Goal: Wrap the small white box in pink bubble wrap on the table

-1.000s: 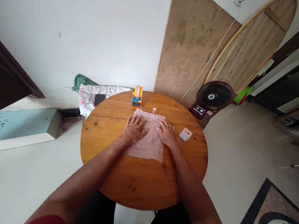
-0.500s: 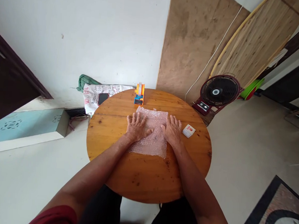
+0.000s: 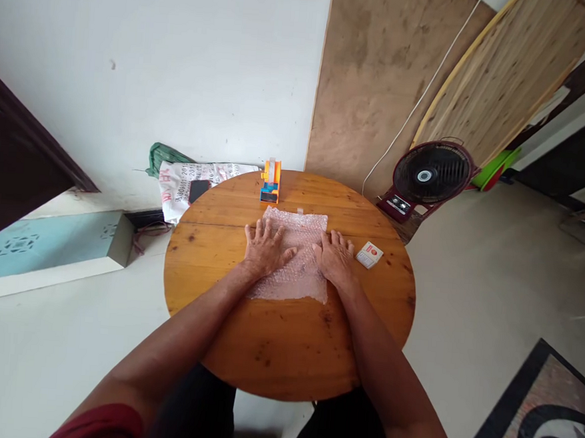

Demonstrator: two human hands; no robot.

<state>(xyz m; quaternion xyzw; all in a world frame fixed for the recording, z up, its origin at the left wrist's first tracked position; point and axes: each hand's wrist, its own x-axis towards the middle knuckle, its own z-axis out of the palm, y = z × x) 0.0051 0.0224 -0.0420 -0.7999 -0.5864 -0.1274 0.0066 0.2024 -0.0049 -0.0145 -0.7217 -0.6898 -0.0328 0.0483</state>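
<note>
A pinkish sheet of bubble wrap (image 3: 296, 272) lies flat on a round wooden table (image 3: 273, 351). My left hand (image 3: 264, 249) rests palm down over its left edge, fingers spread and thumb reaching inward across the wrap. On the right edge lies my right hand (image 3: 334, 256), also palm down with fingers apart. Neither hand grasps anything. A short piece of clear tape (image 3: 300, 211) shows at the wrap's far edge. Just beyond stands an orange and blue tape dispenser (image 3: 270, 183). To the right of my right hand sits a small white box (image 3: 369, 255) with a red mark.
Behind the table on the left is a white printed sack (image 3: 174, 191) with a dark flat object (image 3: 199, 190) on it. A dark red fan (image 3: 428, 178) stands beyond the table's right side. A pale blue box-like piece (image 3: 60, 243) lies along the left wall.
Both hands stay on the bubble wrap, and the right hand's fingers have shifted slightly inward over its edge. The camera view has moved a little.
</note>
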